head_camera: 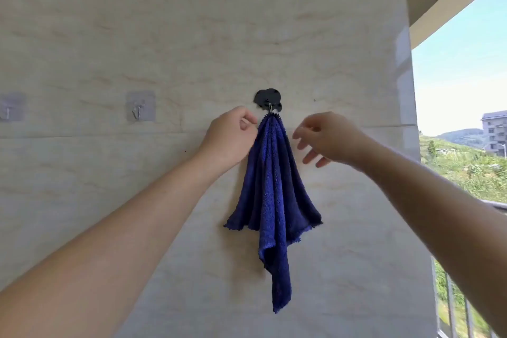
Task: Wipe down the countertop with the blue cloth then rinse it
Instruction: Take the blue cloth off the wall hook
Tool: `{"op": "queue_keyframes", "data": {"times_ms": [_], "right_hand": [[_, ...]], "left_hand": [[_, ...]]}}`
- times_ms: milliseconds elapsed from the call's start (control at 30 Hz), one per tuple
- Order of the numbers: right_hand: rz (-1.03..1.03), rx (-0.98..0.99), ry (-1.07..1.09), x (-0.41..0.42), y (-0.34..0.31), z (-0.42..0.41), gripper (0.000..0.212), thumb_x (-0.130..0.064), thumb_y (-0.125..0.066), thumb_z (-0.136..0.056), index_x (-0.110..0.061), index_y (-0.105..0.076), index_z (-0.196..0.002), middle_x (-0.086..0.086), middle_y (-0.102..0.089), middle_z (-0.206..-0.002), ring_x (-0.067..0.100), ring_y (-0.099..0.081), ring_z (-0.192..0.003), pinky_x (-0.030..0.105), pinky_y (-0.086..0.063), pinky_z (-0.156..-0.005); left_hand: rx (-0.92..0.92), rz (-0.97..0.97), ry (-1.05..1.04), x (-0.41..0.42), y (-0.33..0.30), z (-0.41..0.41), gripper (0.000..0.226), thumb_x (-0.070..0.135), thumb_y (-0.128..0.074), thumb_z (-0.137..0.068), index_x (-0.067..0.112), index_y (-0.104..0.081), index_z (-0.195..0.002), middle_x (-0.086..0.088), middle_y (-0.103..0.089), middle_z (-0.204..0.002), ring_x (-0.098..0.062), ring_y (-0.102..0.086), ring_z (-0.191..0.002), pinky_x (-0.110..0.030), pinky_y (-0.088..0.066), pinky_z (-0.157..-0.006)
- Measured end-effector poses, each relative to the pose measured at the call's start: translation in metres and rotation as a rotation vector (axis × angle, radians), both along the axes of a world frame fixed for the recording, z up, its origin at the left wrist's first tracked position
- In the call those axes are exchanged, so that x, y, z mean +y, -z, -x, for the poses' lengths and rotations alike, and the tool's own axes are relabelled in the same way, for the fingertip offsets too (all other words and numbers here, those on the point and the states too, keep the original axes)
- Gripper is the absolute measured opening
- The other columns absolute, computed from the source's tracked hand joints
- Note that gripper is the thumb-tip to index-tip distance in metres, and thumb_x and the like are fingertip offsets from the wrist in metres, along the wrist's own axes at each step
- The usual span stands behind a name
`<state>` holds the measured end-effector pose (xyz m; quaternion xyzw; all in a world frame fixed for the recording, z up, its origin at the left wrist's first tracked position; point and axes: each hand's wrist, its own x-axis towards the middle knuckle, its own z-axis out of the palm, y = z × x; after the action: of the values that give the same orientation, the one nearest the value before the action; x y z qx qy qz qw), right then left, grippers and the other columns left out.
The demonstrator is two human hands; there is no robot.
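One blue cloth (274, 195) hangs from one black hook (268, 100) on the wall (164, 49). The left hand (229, 138) pinches its top; the right hand (327, 138), just beside, has fingers (303, 143) spread, holding nothing. Two clear hooks (140, 109) sit left of both hands.

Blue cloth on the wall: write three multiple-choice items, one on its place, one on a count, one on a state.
1. Where is the blue cloth?
A. Hanging from the black hook
B. Lying on a counter
C. Draped over the railing

2. How many clear hooks are left of the black hook?
A. None
B. Two
C. Five

3. How is the right hand?
A. Gripping the cloth
B. Open, apart from the cloth
C. Pressed flat on the wall

Answers: 1 A, its top is gathered at the hook. 2 B, two clear pads show. 3 B, its fingers are spread beside the cloth.
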<state>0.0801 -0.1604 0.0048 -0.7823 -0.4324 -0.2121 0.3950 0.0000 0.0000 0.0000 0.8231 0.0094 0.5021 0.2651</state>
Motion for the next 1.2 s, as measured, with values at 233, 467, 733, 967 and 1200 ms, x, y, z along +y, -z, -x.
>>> {"op": "queue_keyframes", "data": {"times_ms": [233,467,733,967,1200], "right_hand": [[-0.086,-0.054,0.077,0.040,0.010,-0.005,0.018,-0.030,-0.044,-0.094,-0.013,-0.050,-0.092,0.007,-0.066,-0.080,0.025,-0.062,-0.067,0.037,-0.054,-0.068],[-0.296,-0.062,-0.041,0.029,-0.023,-0.017,0.018,-0.023,-0.051,-0.093,-0.017,-0.052,-0.076,-0.007,-0.044,-0.065,0.015,-0.041,-0.060,0.025,-0.031,-0.052],[-0.426,0.042,-0.151,0.012,-0.031,0.002,0.023,-0.017,-0.048,-0.092,-0.019,-0.049,-0.069,-0.001,-0.046,-0.065,0.013,-0.042,-0.061,0.025,-0.035,-0.056],[0.131,0.638,-0.393,-0.038,0.106,0.037,0.054,-0.062,-0.048,-0.078,-0.015,-0.067,-0.098,-0.002,-0.072,-0.099,0.013,-0.068,-0.092,0.026,-0.052,-0.081],[0.145,1.082,-0.328,-0.084,0.244,0.058,0.031,-0.035,-0.059,-0.075,-0.005,-0.065,-0.079,0.005,-0.070,-0.072,0.014,-0.066,-0.061,0.022,-0.055,-0.058]], "left_hand": [[0.063,0.020,-0.167,-0.010,0.001,-0.023,0.009,0.017,-0.046,-0.092,0.015,-0.054,-0.088,0.006,-0.051,-0.072,-0.019,-0.052,-0.076,-0.026,-0.038,-0.065],[-0.137,0.182,-0.101,-0.007,-0.028,-0.009,0.019,0.015,-0.039,-0.095,0.020,-0.047,-0.079,0.002,-0.052,-0.088,-0.018,-0.048,-0.084,-0.026,-0.036,-0.062],[-0.140,0.188,0.137,-0.022,-0.032,0.005,0.016,0.011,-0.042,-0.090,0.017,-0.054,-0.080,0.003,-0.054,-0.076,-0.013,-0.048,-0.071,-0.016,-0.037,-0.062],[0.403,0.196,0.435,-0.041,0.089,0.022,0.016,0.006,-0.048,-0.090,0.008,-0.063,-0.086,-0.007,-0.061,-0.082,-0.015,-0.056,-0.073,-0.027,-0.044,-0.071],[0.670,0.368,0.596,-0.075,0.254,0.017,0.012,0.017,-0.050,-0.095,0.022,-0.061,-0.093,0.005,-0.063,-0.089,-0.004,-0.057,-0.077,-0.017,-0.046,-0.072]]}}
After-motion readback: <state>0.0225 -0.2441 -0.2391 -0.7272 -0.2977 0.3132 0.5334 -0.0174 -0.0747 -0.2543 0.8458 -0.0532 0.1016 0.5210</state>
